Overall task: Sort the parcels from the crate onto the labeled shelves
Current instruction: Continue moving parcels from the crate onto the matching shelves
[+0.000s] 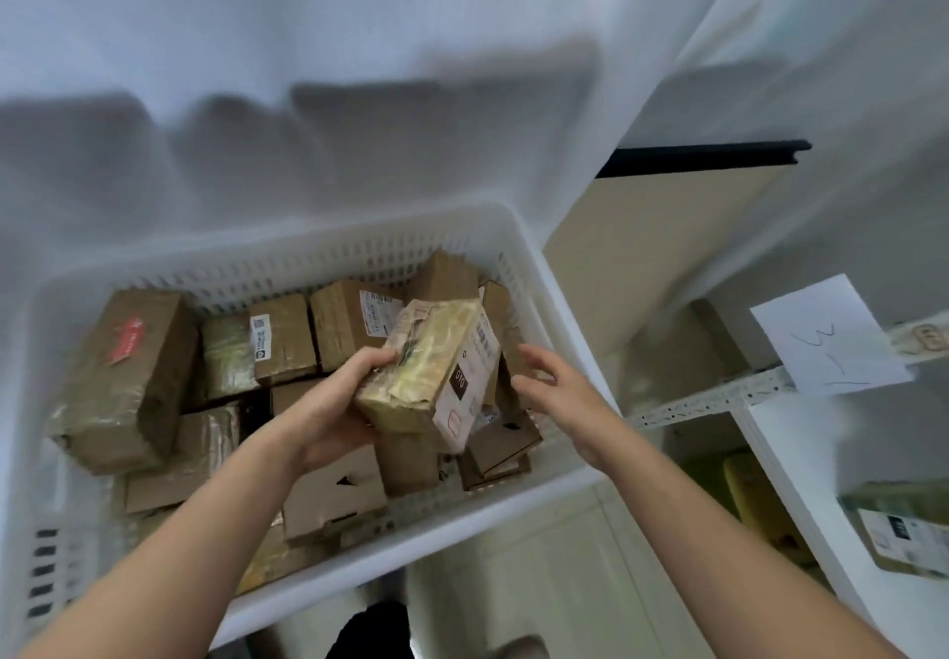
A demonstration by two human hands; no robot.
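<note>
Cardboard parcel [436, 371], taped, held above white crate [308, 242], gripped by left hand [339, 401]; right hand [554, 386] loose, empty, beside it. Step: pick-up. Next likely: read label [464, 386], match paper tag [827, 340] right of crate.

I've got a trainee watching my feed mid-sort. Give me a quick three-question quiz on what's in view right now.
1. True or false: the right hand grips the lifted parcel.
2. Where is the handwritten paper label? A) on the floor B) on the shelf rail at the right C) on the lifted parcel
3. Fill in: the left hand holds the parcel over the white ____.
Key: 1 false, it is open beside the parcel; 2 B; 3 crate.
</note>
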